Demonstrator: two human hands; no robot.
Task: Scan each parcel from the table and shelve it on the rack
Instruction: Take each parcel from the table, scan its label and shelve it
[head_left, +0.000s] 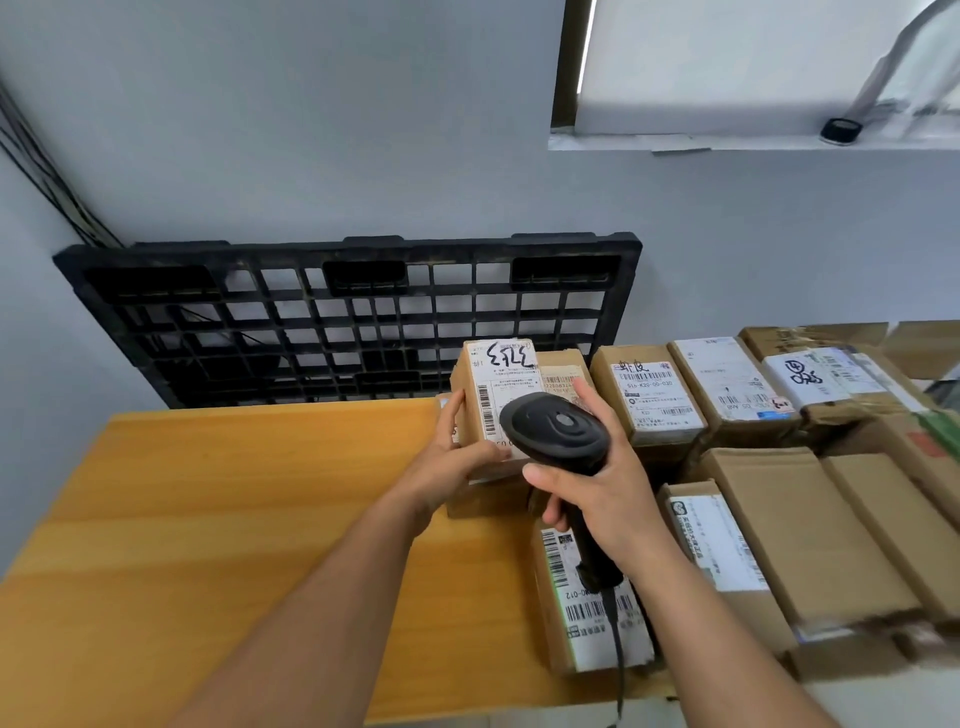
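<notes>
**Item held: labelled carton, with handheld scanner**

- Parcel (496, 395): small rectangular carton of brown corrugated board. It is held upright over the right part of the desk, with its white paper label facing the camera. The label bears printed barcodes and large black handwritten figures.
- Left hand (457, 460): grasps the parcel at its left side and lower edge, fingers curled along the side and thumb on the label face.
- Scanner (556, 431): matt black plastic with a rounded oval head and a round button on top. The head overlaps the lower right of the parcel's label, and a thin black cable hangs from the grip.
- Right hand (597, 493): clenched round the scanner's handle.
- Desk (234, 519): smooth yellow-orange wood-grain top.
- Low carton (485, 501): flat, plain brown, lying directly beneath the held parcel.
- Long carton (587, 608): lies under the scanner cable, its white label striped with barcodes.
- Back row of cartons (654, 400): brown boxes set side by side at the rear right, with white labels, some handwritten.
- Plain cartons (795, 530): flat brown board with creased edges, packed close together at the right.
- Pallet (353, 317): black plastic open square grid, leaning on the grey wall behind the desk.
</notes>
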